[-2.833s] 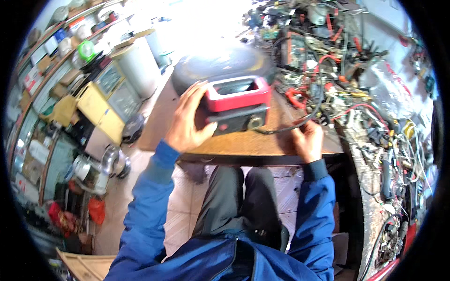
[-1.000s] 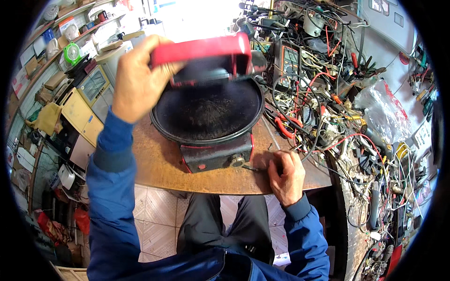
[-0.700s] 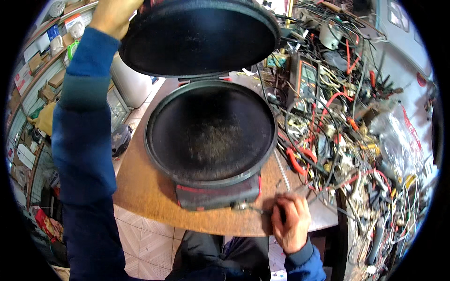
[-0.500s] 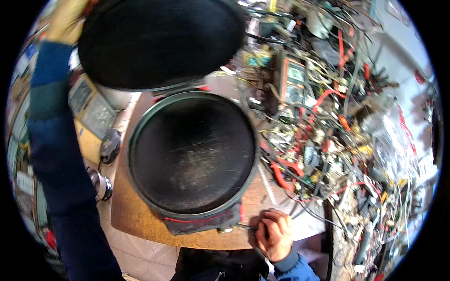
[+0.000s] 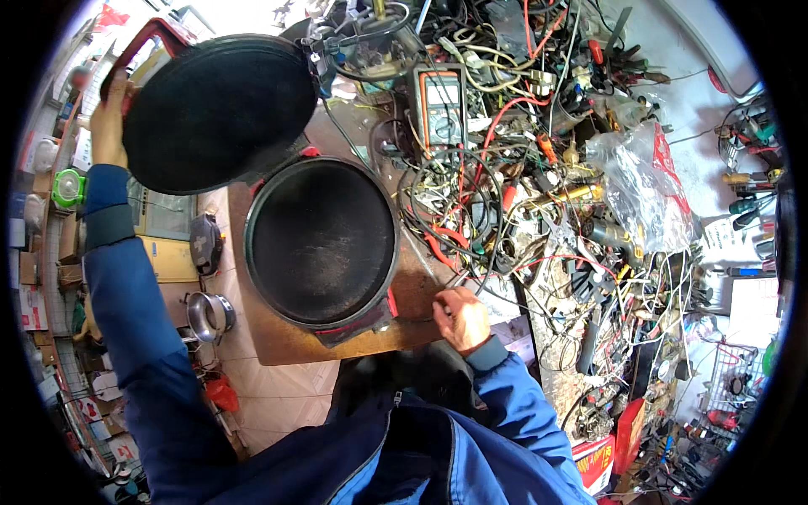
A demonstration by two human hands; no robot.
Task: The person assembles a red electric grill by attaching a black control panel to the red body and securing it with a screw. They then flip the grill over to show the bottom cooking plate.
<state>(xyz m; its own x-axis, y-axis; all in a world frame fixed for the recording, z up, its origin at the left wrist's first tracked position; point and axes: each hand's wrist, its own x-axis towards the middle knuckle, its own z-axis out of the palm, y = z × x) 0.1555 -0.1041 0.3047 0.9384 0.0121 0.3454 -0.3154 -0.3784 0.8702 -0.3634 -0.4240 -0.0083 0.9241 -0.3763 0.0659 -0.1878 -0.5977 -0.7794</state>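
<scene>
An electric griddle stands raised on a brown table, with a round dark lower plate (image 5: 324, 244) that is scuffed in the middle. Its round black lid (image 5: 223, 114) is swung up toward the far left. My left hand (image 5: 108, 126), arm stretched out, is wrapped round the lid's dark red handle (image 5: 151, 38). At the table's front edge, right of the griddle base (image 5: 358, 328), my right hand (image 5: 461, 318) rests with curled fingers. A thin dark line runs from the base toward those fingers; what they hold is hidden.
A multimeter (image 5: 440, 105) lies among tangled wires, beside red-handled pliers (image 5: 442, 244). A clear plastic bag (image 5: 644, 189) sits farther right on the heap. On the left are a metal pot (image 5: 208, 316) and crowded shelves. The table's front edge (image 5: 295, 358) is near my lap.
The view has shifted, so the griddle appears smaller and more of my body shows. My left hand still holds the lid up; my right hand stays by the base with fingers curled.
</scene>
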